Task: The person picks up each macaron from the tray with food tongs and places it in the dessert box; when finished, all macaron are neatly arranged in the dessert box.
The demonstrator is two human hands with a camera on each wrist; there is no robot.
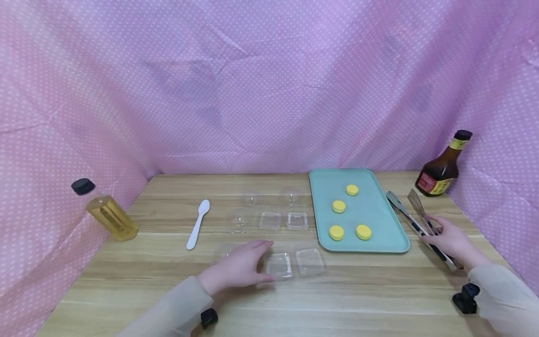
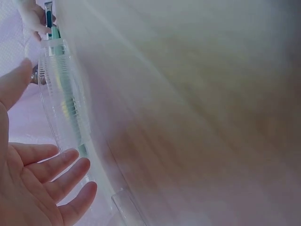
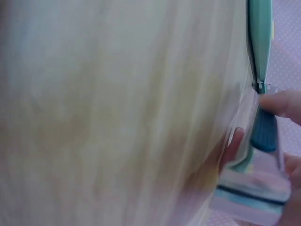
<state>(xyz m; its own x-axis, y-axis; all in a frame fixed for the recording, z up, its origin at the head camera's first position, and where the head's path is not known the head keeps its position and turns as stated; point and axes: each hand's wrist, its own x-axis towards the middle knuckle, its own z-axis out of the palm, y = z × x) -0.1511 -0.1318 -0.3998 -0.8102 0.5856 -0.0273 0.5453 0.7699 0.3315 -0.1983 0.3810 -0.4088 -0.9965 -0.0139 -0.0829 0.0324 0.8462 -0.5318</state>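
My left hand (image 1: 237, 267) is at the near middle of the wooden table, thumb and fingers spread beside a small clear plastic container (image 1: 279, 266) with its lid (image 1: 310, 262) folded out to the right. In the left wrist view the loosely bent fingers (image 2: 70, 181) lie along the container's side (image 2: 56, 89). On the right, my right hand (image 1: 452, 241) grips metal tongs (image 1: 405, 210) with dark grip pads, thumb on one arm and fingers on the other. The tongs' end (image 3: 254, 193) looms large in the right wrist view. Their tips point away, right of the tray.
A green tray (image 1: 366, 199) bears several yellow round pieces (image 1: 338, 206). More clear containers (image 1: 270, 220) stand behind my left hand. A white spoon (image 1: 198, 224) lies left of them. A bottle of yellow liquid (image 1: 111, 217) is far left, a dark sauce bottle (image 1: 440, 171) back right.
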